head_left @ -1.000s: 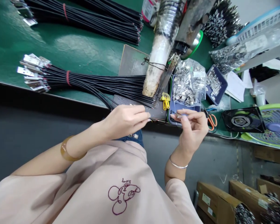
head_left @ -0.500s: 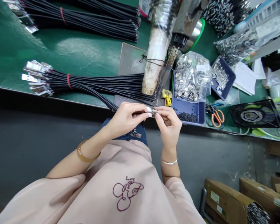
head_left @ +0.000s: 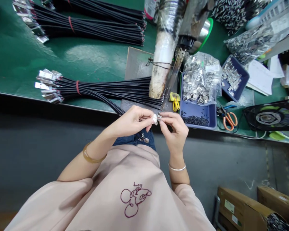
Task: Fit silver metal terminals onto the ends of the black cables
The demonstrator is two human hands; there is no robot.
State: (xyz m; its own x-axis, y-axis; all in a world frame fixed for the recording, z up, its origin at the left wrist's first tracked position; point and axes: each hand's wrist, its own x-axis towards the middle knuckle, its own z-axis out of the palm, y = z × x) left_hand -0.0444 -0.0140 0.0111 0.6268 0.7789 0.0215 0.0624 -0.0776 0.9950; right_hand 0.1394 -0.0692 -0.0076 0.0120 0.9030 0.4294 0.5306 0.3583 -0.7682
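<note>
My left hand (head_left: pixel 135 121) is closed in a pinch in front of the bench edge, white covers on its thumb and fingertip. Some black cables (head_left: pixel 110 104) run from the bundle down behind this hand, and it appears to grip a cable end, mostly hidden by the fingers. Facing it, my right hand (head_left: pixel 174 128) pinches a small silvery metal connector shell (head_left: pixel 159 117) between thumb and fingers. The fingertips of both hands nearly meet at this piece. Above them lies the black cable bundle (head_left: pixel 98 87), tied with a red band, metal connectors (head_left: pixel 49 85) at its left end.
A taped white tube (head_left: pixel 160 70) of a bench machine stands above the hands. To the right are a blue bin (head_left: pixel 213 118) with bagged metal shells and small black parts, a yellow clip (head_left: pixel 176 104), orange-handled pliers (head_left: pixel 230 121) and a fan (head_left: pixel 267 118). More cable bundles (head_left: pixel 93 30) lie behind.
The fingertips have shifted slightly; the metal shell in my right hand now shows tilted and more exposed. The whole view has moved a little, so the bench things appear further right.
</note>
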